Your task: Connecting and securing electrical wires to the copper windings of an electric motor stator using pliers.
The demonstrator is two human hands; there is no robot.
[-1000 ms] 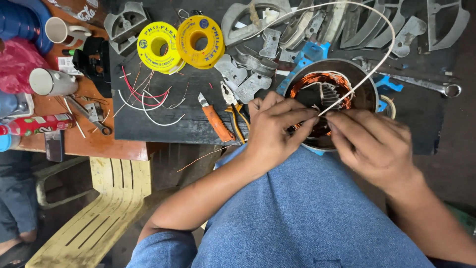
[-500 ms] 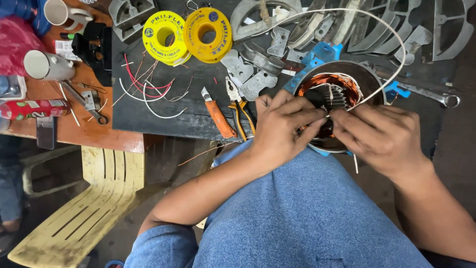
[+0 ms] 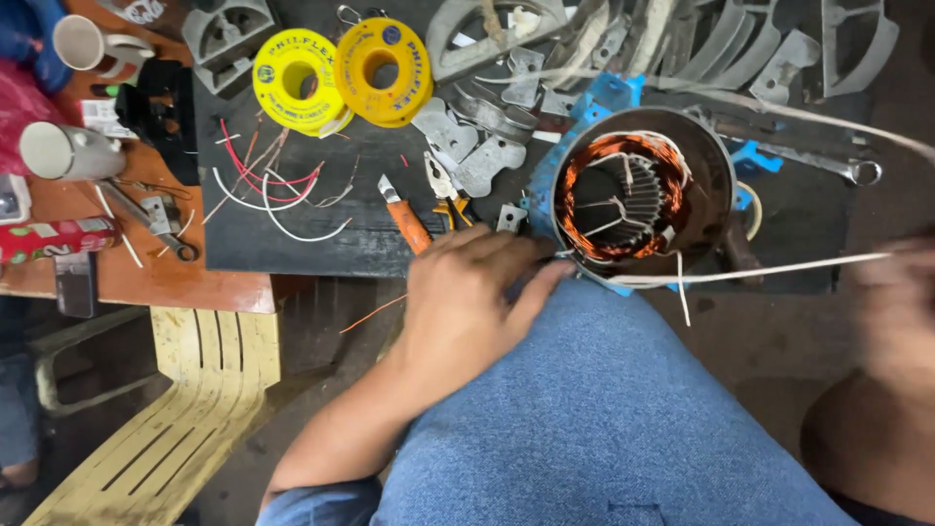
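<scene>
Motor stator (image 3: 638, 200), steel shell w/ copper windings, sits on my lap vs. the dark bench (image 3: 292, 244). Looks heavy, rigid; windings prob. fragile, so grip the rim. White tie cord (image 3: 760, 273) is thin, limp, slippery. My left hand (image 3: 467, 302) pinches at the rim, fingers curled. Right hand (image 3: 896, 302) blurred, pulls the cord taut; grip unclear.

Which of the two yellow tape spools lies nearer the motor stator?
The right-hand, deeper-yellow spool; the paler spool sits farther left of the stator.
</scene>
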